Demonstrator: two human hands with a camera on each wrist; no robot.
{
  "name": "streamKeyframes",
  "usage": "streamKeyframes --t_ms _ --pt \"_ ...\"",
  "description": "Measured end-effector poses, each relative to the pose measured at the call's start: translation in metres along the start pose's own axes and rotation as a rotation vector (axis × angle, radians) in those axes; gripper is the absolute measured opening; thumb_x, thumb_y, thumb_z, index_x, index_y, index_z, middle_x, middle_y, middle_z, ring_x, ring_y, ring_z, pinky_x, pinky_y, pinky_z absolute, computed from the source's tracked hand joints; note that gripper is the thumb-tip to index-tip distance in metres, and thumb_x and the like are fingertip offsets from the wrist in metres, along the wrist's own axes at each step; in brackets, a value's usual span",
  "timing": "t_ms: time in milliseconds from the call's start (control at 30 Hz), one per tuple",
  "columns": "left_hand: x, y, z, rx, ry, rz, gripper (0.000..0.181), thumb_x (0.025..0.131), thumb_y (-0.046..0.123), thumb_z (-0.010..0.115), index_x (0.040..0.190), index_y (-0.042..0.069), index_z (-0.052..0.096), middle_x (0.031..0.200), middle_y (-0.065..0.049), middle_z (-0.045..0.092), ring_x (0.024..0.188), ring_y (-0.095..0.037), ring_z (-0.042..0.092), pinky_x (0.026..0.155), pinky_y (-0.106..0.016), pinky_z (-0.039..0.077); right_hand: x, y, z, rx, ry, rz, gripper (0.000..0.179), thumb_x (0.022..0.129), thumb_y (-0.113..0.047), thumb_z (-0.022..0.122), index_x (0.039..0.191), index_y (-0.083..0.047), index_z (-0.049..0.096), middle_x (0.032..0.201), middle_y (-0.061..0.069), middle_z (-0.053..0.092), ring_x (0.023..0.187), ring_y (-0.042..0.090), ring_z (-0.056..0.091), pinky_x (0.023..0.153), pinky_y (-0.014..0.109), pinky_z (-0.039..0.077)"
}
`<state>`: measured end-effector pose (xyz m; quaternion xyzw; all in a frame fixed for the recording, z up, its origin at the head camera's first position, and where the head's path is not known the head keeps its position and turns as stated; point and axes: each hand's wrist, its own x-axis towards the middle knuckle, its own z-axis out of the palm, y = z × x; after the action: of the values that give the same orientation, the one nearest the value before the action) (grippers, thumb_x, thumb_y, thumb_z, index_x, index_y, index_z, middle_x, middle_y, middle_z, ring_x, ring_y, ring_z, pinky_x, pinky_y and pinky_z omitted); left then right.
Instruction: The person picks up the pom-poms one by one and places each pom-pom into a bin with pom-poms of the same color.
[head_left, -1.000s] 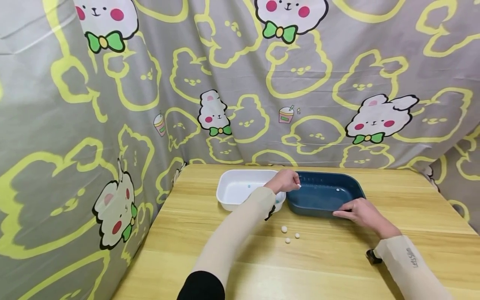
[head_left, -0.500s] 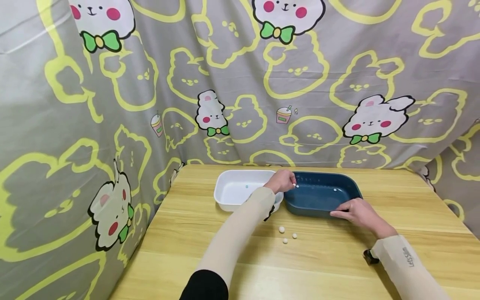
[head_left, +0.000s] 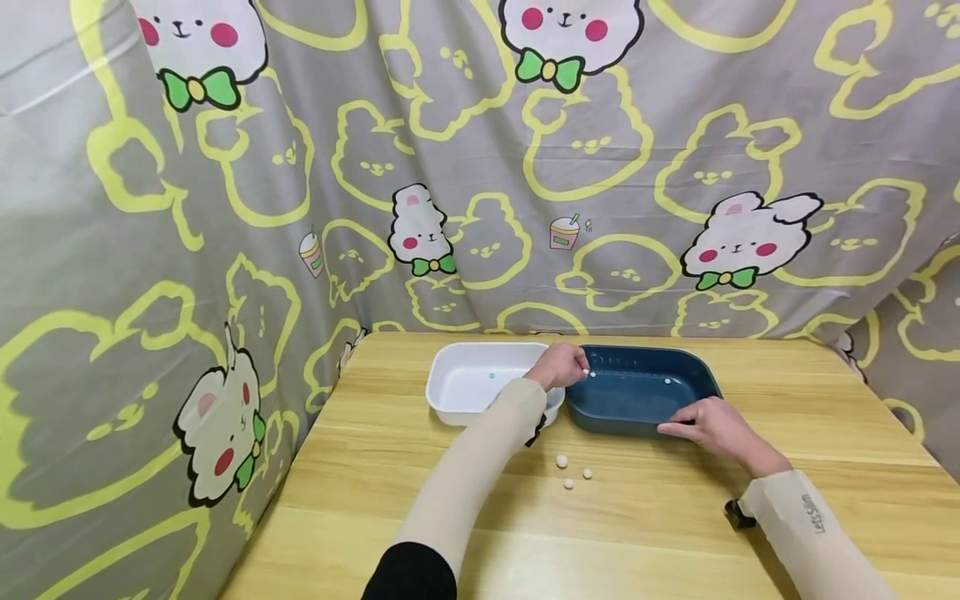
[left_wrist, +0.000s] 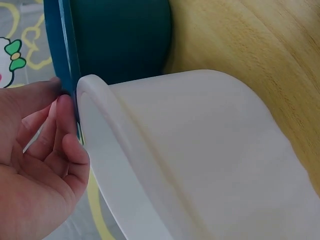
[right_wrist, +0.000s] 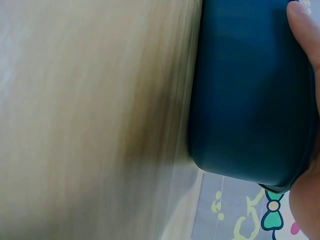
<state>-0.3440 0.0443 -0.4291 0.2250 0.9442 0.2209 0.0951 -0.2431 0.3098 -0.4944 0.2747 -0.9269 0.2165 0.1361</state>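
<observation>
Blue bin (head_left: 630,404): both grips closed.
Left hand (head_left: 558,365) pinches white ball (head_left: 586,372) at its left end; right hand (head_left: 718,427) clamps its near-right rim.

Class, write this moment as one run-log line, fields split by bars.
left hand: at small white ball, grip unclear | right hand: holds dark blue tray by rim | white tray: alongside | table: three white balls

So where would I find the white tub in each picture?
Head: the white tub sits just below centre, partly covered by the left hand.
Left wrist: the white tub spans centre to lower right.
Right wrist: not in it.
Shared landmark: the dark blue tub, in all three.
</observation>
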Motion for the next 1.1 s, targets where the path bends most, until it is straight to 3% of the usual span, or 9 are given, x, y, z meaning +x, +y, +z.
streamKeyframes --t_ms 67,267,367,567,700,867,967,1100 --pt "-0.001 -0.002 0.001 -0.001 0.001 0.0 0.002 0.088 0.017 0.068 0.087 0.015 0.069 0.085 0.007 0.063 0.078 -0.009 0.055 0.067 -0.02 0.044 0.0 0.0 0.002 0.002 -0.004 0.005 0.012 0.08 -0.034 0.074 0.073 -0.024 0.077 0.071 -0.021 0.066 0.061 -0.006 0.055 0.054 0.022 0.046" --pt "-0.005 -0.009 0.003 -0.062 0.02 -0.028 0.028 0.09 0.019 0.066 0.116 0.01 0.066 0.092 0.004 0.064 0.082 -0.009 0.058 0.071 -0.021 0.047 0.001 0.001 0.004 0.021 -0.027 0.005 0.013 0.082 -0.034 0.073 0.074 -0.025 0.077 0.072 -0.02 0.066 0.062 -0.005 0.057 0.055 0.023 0.047" --pt "-0.014 -0.01 -0.003 -0.135 0.033 -0.03 0.026 0.092 0.02 0.063 0.116 0.01 0.065 0.091 0.004 0.062 0.081 -0.009 0.057 0.071 -0.022 0.047 0.0 0.001 0.004 0.024 -0.028 -0.005 0.013 0.083 -0.033 0.072 0.074 -0.024 0.077 0.071 -0.021 0.066 0.061 -0.006 0.055 0.054 0.022 0.046" --pt "-0.051 -0.012 -0.019 -0.15 0.028 0.137 0.012 0.093 0.018 0.061 0.099 0.011 0.069 0.087 0.006 0.064 0.078 -0.005 0.057 0.07 -0.018 0.045 0.0 0.001 0.002 0.012 0.012 -0.02 0.01 0.08 -0.031 0.075 0.073 -0.024 0.077 0.07 -0.022 0.065 0.061 -0.007 0.054 0.053 0.022 0.046" --pt "-0.084 -0.016 -0.013 -0.137 -0.052 0.243 0.013 0.091 0.015 0.063 0.1 0.009 0.07 0.089 0.006 0.067 0.08 -0.001 0.058 0.072 -0.014 0.045 0.0 0.002 0.0 -0.002 0.031 -0.024 0.007 0.079 -0.03 0.076 0.073 -0.026 0.077 0.071 -0.023 0.065 0.062 -0.006 0.056 0.054 0.023 0.047" --pt "-0.114 -0.025 0.007 -0.054 -0.155 0.344 0.02 0.09 0.014 0.063 0.108 0.005 0.068 0.099 0.002 0.067 0.082 0.001 0.06 0.074 -0.012 0.044 -0.001 0.003 -0.001 -0.017 0.046 -0.035 0.006 0.078 -0.029 0.077 0.072 -0.026 0.076 0.07 -0.024 0.064 0.062 -0.007 0.055 0.054 0.023 0.046" --pt "-0.122 -0.03 0.019 0.032 -0.157 0.388 0.023 0.09 0.013 0.064 0.11 0.004 0.067 0.104 -0.001 0.066 0.081 0.0 0.061 0.075 -0.011 0.044 0.001 0.002 -0.001 -0.015 0.038 -0.029 0.007 0.078 -0.03 0.077 0.072 -0.026 0.076 0.07 -0.024 0.064 0.062 -0.007 0.055 0.054 0.023 0.046" --pt "-0.127 -0.036 0.033 0.166 -0.121 0.391 0.024 0.09 0.015 0.063 0.112 0.008 0.066 0.109 0.0 0.062 0.084 -0.002 0.059 0.078 -0.013 0.043 0.003 0.001 0.002 -0.009 0.031 -0.016 0.007 0.078 -0.031 0.077 0.072 -0.026 0.076 0.07 -0.025 0.064 0.062 -0.007 0.055 0.054 0.023 0.046"
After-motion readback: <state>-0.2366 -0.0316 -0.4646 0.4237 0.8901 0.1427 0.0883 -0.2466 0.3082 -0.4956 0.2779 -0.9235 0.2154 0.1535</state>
